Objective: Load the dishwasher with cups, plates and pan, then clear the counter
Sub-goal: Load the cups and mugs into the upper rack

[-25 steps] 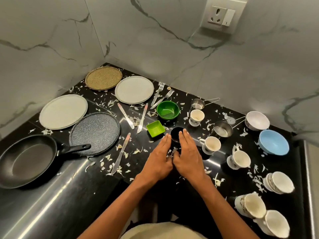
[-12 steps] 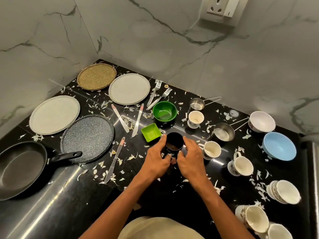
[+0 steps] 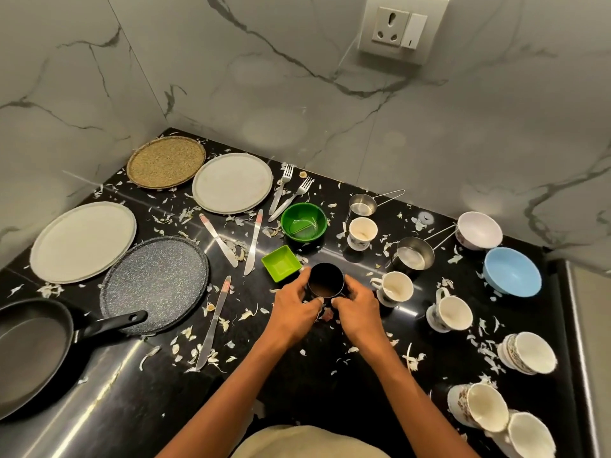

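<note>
Hands: left hand (image 3: 296, 310) and right hand (image 3: 358, 309) both curl round a small black cup (image 3: 326, 280), fingers wrapped on its sides at 9 and 3 o'clock, thumbs nearly meeting at its 6 o'clock edge.
Black cup: upright near the middle of the black counter (image 3: 148, 401); whether its base touches the surface cannot be told.
Green dishes: a square green dish (image 3: 281, 266) lies just beside the cup at 10 o'clock; a round green bowl (image 3: 304, 222) sits at 11 o'clock.
White cups: one (image 3: 395, 288) near the right hand at 3 o'clock, more running toward 4 and 5 o'clock.
Plates: two pale plates (image 3: 82, 241) (image 3: 232, 182), a speckled grey one (image 3: 154, 284) and a woven mat (image 3: 166, 165) lie from 9 to 11 o'clock.
Pan: black frying pan (image 3: 33, 350) far off at 8 o'clock, handle over the grey plate's edge.
Cutlery: knives (image 3: 218, 240) and forks (image 3: 281, 188) lie between plates and green bowl.
Scraps: pale peelings (image 3: 198, 348) scattered across the counter.
</note>
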Demonstrator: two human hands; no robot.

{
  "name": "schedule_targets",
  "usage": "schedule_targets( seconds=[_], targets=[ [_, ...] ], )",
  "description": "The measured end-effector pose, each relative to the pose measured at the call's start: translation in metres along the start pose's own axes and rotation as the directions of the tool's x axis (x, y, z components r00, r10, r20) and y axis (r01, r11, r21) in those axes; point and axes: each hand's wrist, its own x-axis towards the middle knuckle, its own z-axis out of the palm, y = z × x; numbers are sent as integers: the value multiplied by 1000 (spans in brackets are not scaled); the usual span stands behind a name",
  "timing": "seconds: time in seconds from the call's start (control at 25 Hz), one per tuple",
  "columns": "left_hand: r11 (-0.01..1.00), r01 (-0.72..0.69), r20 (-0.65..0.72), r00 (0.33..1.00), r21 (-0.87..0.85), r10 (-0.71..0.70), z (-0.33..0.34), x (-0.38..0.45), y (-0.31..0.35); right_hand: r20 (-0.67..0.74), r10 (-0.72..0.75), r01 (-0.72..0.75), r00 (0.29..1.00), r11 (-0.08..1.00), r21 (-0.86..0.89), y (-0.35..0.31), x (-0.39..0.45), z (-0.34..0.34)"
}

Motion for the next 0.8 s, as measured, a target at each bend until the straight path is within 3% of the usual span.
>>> schedule_targets(
  seconds=[0.12,0.32,0.44,0.56,0.8],
  targets=[
    [988,3,22,1000,-153,0,-4,-7,0,-43,16,-11,999,994,111,-1,-9,-4],
    [961,-123,94,984,-247,150,-8,-36,13,-217,-150,179,965,977,120,-1,-47,-12],
    [918,-202,152,952,-341,266,-11,-55,23,-371,-311,309,875,949,-67,7,-76,-14],
    [885,-247,214,912,-393,350,-11,-71,28,-487,-406,388,773,911,-143,11,-111,-15],
    [870,-208,422,809,-447,410,13,-104,28,-687,-359,308,632,930,-202,36,-174,-27]
  ],
)
